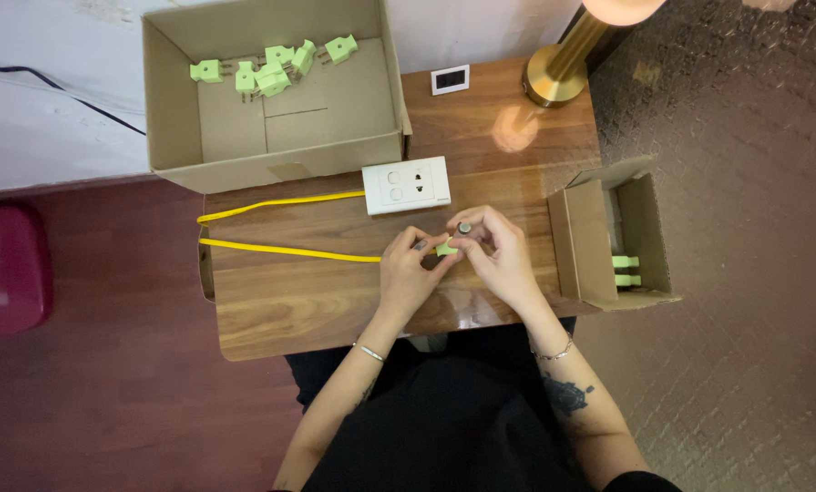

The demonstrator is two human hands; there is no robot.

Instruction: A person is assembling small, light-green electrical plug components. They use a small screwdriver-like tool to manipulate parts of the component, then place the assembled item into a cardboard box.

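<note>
Over the middle of a small wooden table [271, 310], my left hand [410, 270] and my right hand [493, 251] meet and pinch one small green plug adapter [446, 249] between their fingertips. A yellow cable [280, 248] runs from the left table edge toward my left hand. Just beyond the hands lies a white socket plate [407, 184] with a switch and an outlet, joined to the yellow cable.
A large open cardboard box [271, 100] at the back holds several green adapters [273, 68]. A smaller open box [613, 239] at the right table edge holds two more. A brass lamp base [556, 77] and a small white plate [450, 79] stand behind. A red object [7, 269] sits on the floor at left.
</note>
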